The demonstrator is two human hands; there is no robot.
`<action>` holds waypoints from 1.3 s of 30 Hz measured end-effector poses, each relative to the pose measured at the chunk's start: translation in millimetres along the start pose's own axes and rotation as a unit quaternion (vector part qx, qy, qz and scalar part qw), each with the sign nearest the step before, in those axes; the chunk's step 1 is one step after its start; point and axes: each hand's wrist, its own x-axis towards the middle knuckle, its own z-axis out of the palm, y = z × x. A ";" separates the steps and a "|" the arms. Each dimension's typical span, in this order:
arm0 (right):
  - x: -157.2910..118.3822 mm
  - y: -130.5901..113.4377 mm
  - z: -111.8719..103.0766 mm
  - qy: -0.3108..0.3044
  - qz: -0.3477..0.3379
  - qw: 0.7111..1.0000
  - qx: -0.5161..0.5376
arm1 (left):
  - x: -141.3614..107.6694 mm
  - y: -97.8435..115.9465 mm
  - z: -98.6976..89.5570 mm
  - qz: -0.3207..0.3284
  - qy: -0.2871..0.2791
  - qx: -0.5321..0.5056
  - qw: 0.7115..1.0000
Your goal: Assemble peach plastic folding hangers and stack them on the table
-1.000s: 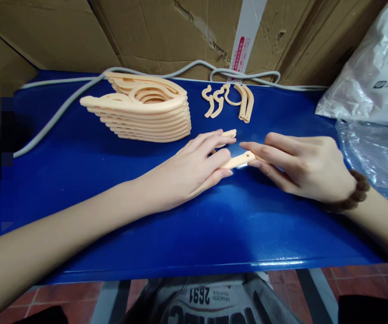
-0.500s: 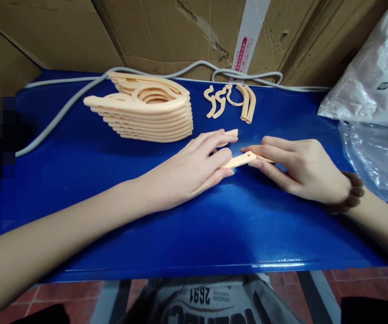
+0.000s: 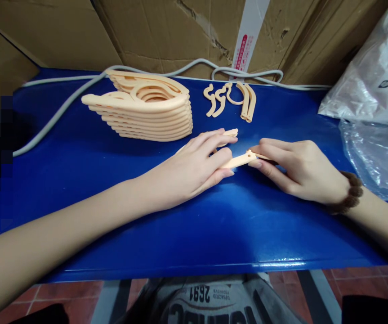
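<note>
My left hand [image 3: 194,168] is closed around a cream plastic hanger part [image 3: 240,159], palm down. One end with a small hole sticks out past its thumb, and another end [image 3: 231,133] shows by the fingertips; the middle is hidden under the hand. My right hand [image 3: 291,164] pinches a thin cream plastic piece [image 3: 264,157] against the holed end. Most of that piece is hidden by the fingers, so its kind is unclear. Behind my left hand stands a stack of cream folding hangers [image 3: 140,117].
Several loose curved hanger pieces [image 3: 248,103] and hook-shaped pieces [image 3: 220,102] lie at the back of the blue table [image 3: 194,238]. A grey cable [image 3: 62,108] runs along the cardboard [image 3: 167,36]. Clear plastic bags [image 3: 365,90] occupy the right side.
My right fingertips have drawn back slightly to the right, with the index finger more bent. The thin piece has shifted at the holed end. My left hand stays put.
</note>
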 end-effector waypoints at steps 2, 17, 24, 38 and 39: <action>-1.3 -0.8 -0.2 0.011 -0.019 0.997 -0.070 | -0.1 0.2 -0.3 -0.001 -0.002 0.001 1.000; 5.1 -3.7 2.0 -0.025 0.064 0.996 0.057 | -0.1 -0.8 -1.8 -0.009 0.005 0.004 1.000; 8.2 -4.3 -2.6 -0.069 0.158 0.959 0.225 | -0.1 -0.6 1.0 -0.010 0.010 0.016 1.000; 4.6 -4.8 -1.5 -0.068 0.091 0.992 0.062 | -0.8 -2.0 1.7 -0.005 -0.013 0.028 0.999; 3.2 -4.7 -0.9 -0.062 0.080 0.994 0.027 | -0.9 -2.2 2.0 -0.006 -0.014 0.030 0.999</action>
